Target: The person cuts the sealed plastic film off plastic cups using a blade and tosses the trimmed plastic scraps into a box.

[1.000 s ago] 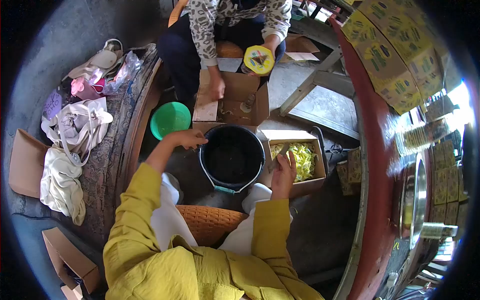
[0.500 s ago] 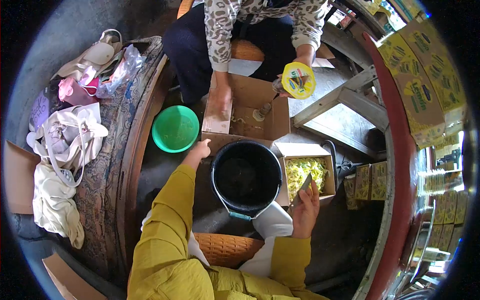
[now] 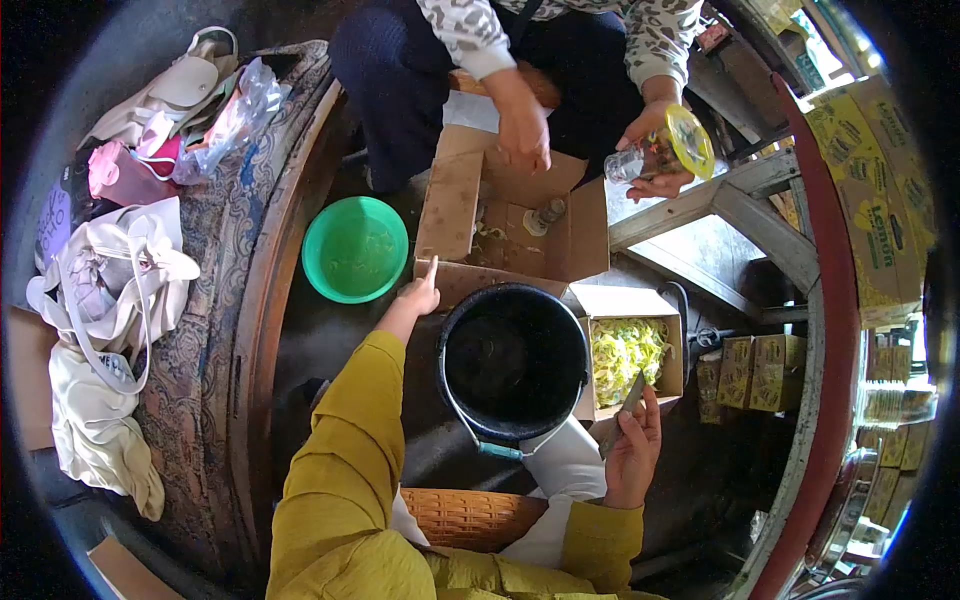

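Note:
My left hand [image 3: 418, 294] is at the near left corner of a large cardboard box [image 3: 452, 272]. Its index finger is stretched toward the box, and I see nothing held in it. My right hand [image 3: 634, 455] grips a knife [image 3: 630, 403] with its blade pointing up. Behind the blade stands a smaller carton [image 3: 604, 411] filled with yellow-green peel-like shreds [image 3: 630, 350]. Between my arms sits a black bucket [image 3: 512, 362] with a teal handle grip. A small glass-like bottle [image 3: 545, 217] stands inside the large box.
Across from me, a person's hand [image 3: 655, 150] holds a clear container with a yellow rim; their other hand [image 3: 524, 130] hovers over the box. A green basin [image 3: 355, 249] lies left. Bags [image 3: 115, 285] rest on a patterned bench [image 3: 205, 330]. Yellow cartons [image 3: 778, 372] and a wooden frame [image 3: 765, 220] stand right.
The other person's hand with the clear container has moved right, and their other hand has lifted out of the box. The view has shifted slightly; my right hand still holds the knife.

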The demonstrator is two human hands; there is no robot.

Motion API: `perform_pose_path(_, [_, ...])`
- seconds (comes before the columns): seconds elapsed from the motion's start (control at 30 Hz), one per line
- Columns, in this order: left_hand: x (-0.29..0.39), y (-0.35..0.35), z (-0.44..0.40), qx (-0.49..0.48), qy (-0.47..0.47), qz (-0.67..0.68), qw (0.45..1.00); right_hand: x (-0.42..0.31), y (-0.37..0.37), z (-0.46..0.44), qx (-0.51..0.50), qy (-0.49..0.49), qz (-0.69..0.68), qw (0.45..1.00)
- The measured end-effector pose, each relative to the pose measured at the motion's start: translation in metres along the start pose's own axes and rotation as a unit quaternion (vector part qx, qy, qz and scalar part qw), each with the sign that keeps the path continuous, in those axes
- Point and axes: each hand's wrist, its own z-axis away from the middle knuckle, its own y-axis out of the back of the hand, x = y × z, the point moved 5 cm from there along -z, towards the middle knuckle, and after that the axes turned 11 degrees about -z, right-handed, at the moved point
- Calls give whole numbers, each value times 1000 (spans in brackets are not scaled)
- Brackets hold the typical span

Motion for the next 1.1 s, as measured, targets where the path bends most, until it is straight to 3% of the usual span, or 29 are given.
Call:
perform_pose_path(0.1, [-8,-4,-13,57,-3,27,998,0,-3,1,-2,-2,2,1000])
perform_pose_path(0.2, [-19,-17,-50,303,-52,117,945,-2,-4,3,2,-4,12,1000])
perform_pose_path(0.27, [-8,11,-35,247,6,207,947,-3,-2,4,2,-4,13,1000])
perform_pose_path(0.3, [-7,18,-42,268,5,257,929,-5,-2,5,2,-1,13,1000])
perform_pose_path(0.37, [-3,36,-50,393,-27,179,902,-6,-4,8,4,5,12,1000])
perform_pose_path(0.43, [-7,51,-57,362,1,243,900,-4,4,9,20,1,20,1000])
perform_pose_path(0.5, [-6,54,-59,361,38,156,919,-4,6,9,20,-1,30,999])
perform_pose_path(0.53, [-5,56,-66,324,48,53,944,-5,5,10,12,-1,34,999])
perform_pose_path(0.67, [15,58,-71,142,89,-154,974,-6,6,12,18,-4,49,999])
perform_pose_path(0.77, [32,68,-62,160,111,-214,957,-4,9,12,15,-9,50,999])
perform_pose_path(0.8, [33,68,-66,189,116,-155,963,-3,12,14,12,-14,49,999])
perform_pose_path(0.93, [60,66,-79,300,-97,-195,929,0,7,16,41,-21,37,998])
perform_pose_path(1.03, [53,64,-95,179,-67,-101,976,4,6,15,64,-32,36,997])
perform_pose_path(1.1, [50,63,-90,241,-141,-90,956,6,8,17,70,-41,40,996])
